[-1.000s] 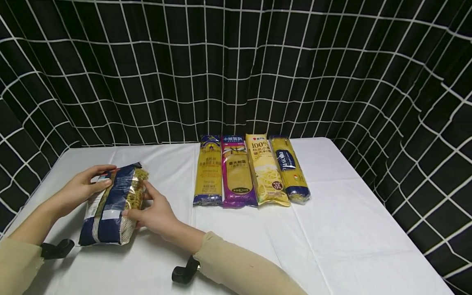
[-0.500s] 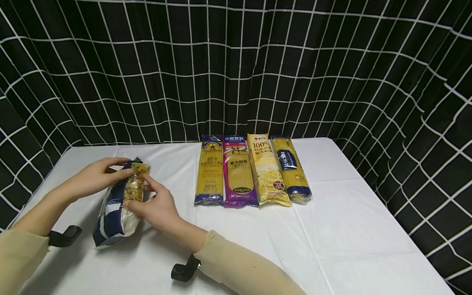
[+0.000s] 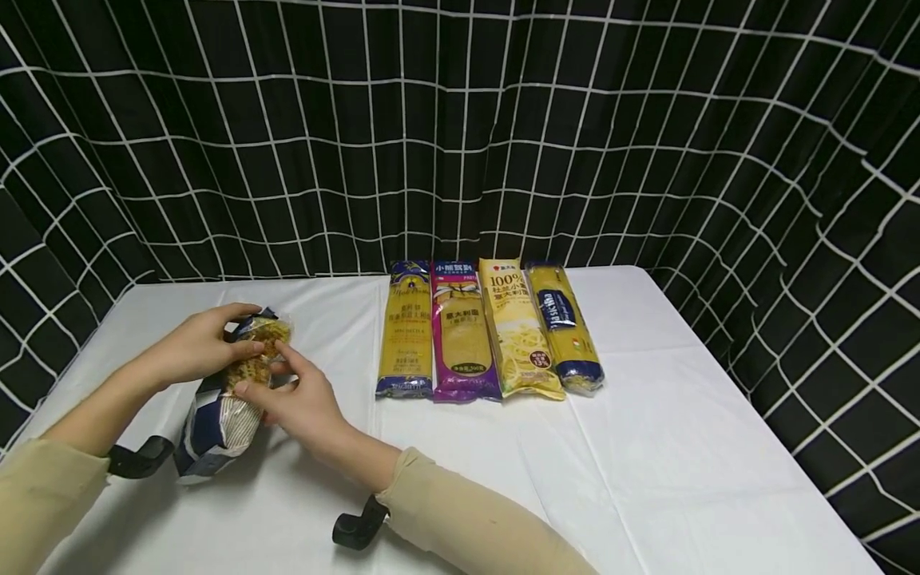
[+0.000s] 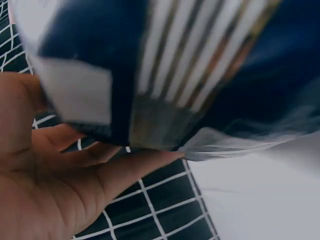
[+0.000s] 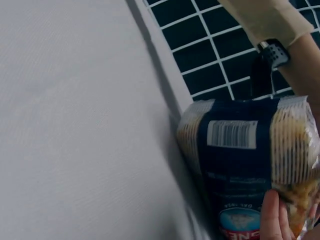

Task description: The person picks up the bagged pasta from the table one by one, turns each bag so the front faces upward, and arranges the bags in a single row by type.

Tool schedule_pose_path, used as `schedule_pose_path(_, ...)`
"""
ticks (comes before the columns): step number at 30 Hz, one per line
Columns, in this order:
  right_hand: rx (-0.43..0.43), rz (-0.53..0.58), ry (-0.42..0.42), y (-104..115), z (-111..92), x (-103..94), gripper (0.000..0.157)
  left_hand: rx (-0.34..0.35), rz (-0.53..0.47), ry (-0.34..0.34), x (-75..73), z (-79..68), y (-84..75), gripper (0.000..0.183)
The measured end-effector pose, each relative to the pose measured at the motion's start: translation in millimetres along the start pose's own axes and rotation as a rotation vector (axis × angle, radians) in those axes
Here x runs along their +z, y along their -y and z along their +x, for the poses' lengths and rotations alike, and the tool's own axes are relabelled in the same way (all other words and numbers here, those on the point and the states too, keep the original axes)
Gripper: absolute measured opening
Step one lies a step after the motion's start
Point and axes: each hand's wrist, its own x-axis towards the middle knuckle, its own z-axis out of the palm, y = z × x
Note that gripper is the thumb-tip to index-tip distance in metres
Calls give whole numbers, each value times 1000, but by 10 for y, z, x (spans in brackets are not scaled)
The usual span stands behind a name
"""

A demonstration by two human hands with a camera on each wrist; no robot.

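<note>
On the left of the white table, a navy bag of short pasta point(image 3: 204, 427) stands tilted, its clear side showing the yellowish pieces. My left hand point(image 3: 197, 347) grips it near the top, thumb across the clear side. The right hand point(image 3: 305, 407) holds the bag's right side between thumb and fingers. In the left wrist view, the bag point(image 4: 95, 35) fills the upper part, with the left hand point(image 4: 50, 175) curled beside it. A barcode and stripes show on the bag point(image 5: 235, 165) in the right wrist view, where fingertips point(image 5: 271, 215) press its side.
Side by side at the back centre lie a blue-and-yellow spaghetti pack point(image 3: 410, 331), a purple pack point(image 3: 465, 335), a pale yellow pack point(image 3: 521, 331) and a navy-ended pack point(image 3: 564, 327). A black grid-patterned curtain point(image 3: 460, 136) surrounds the table point(image 3: 647, 447).
The bag has turned from its broad navy face to its clear side and leans more. My left hand has moved rightward with it; the right hand keeps hold. The other packs stay put.
</note>
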Motion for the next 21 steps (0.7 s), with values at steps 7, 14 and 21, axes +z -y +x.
schedule_pose_path(7,17,14,-22,-61,31,-1,66,-6,-49,-48,-43,-76,89,55)
schedule_pose_path(14,49,-57,-34,-103,44,-60,73,-38,-217,-110,-56,-116,199,57)
schedule_pose_path(21,41,-60,-2,-132,104,-168,77,-27,-489,-147,59,-67,259,60)
